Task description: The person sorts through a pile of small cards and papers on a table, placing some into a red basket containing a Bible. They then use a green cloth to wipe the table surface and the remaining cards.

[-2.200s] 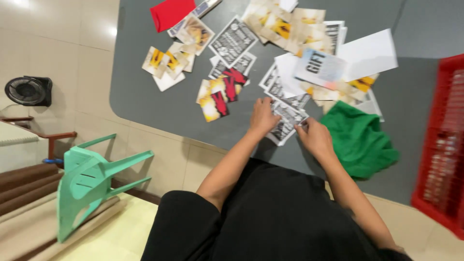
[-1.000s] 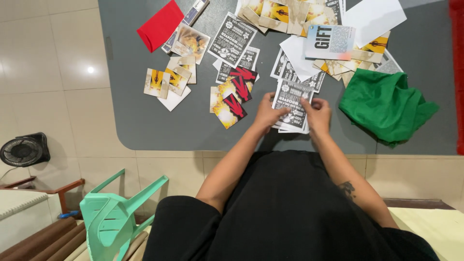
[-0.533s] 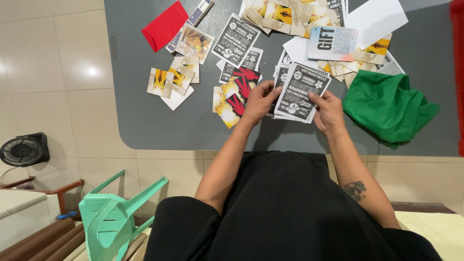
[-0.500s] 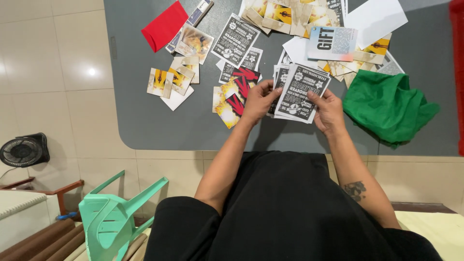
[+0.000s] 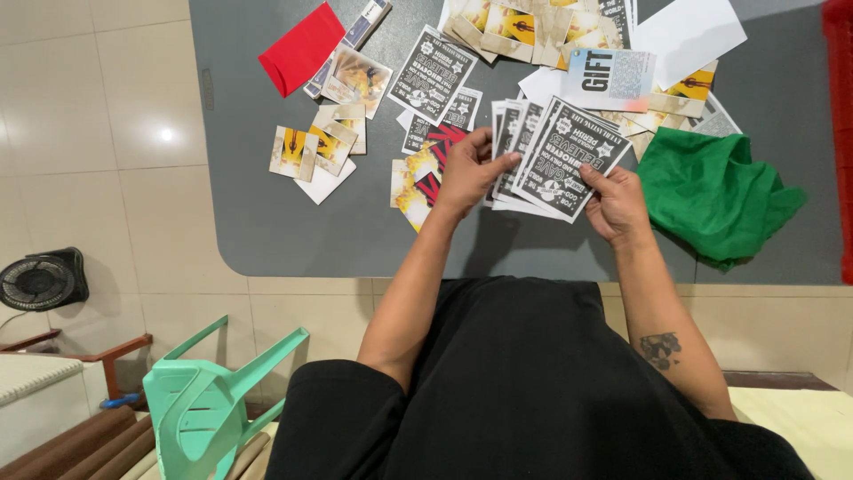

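Both hands hold a fanned stack of black-and-white printed cards (image 5: 555, 156) just above the grey table (image 5: 311, 227). My left hand (image 5: 466, 173) grips the stack's left edge, thumb on top. My right hand (image 5: 613, 204) holds its lower right corner. More cards lie scattered on the table: yellow-and-cream ones (image 5: 311, 151) at the left, red-and-black ones (image 5: 426, 182) beside my left hand, another black-and-white card (image 5: 431, 76) farther back.
A green cloth (image 5: 720, 196) lies bunched right of my right hand. A red envelope (image 5: 302, 49) sits at the far left, a white sheet (image 5: 689, 36) and a pale printed card (image 5: 609, 80) behind the stack. A red crate edge (image 5: 840, 133) is right. A mint plastic chair (image 5: 209, 409) and a fan (image 5: 40, 280) stand on the floor.
Both hands have lifted the black-and-white cards off the table and gathered them into a fanned stack, drawn slightly toward me. The view has shifted to centre on the table.
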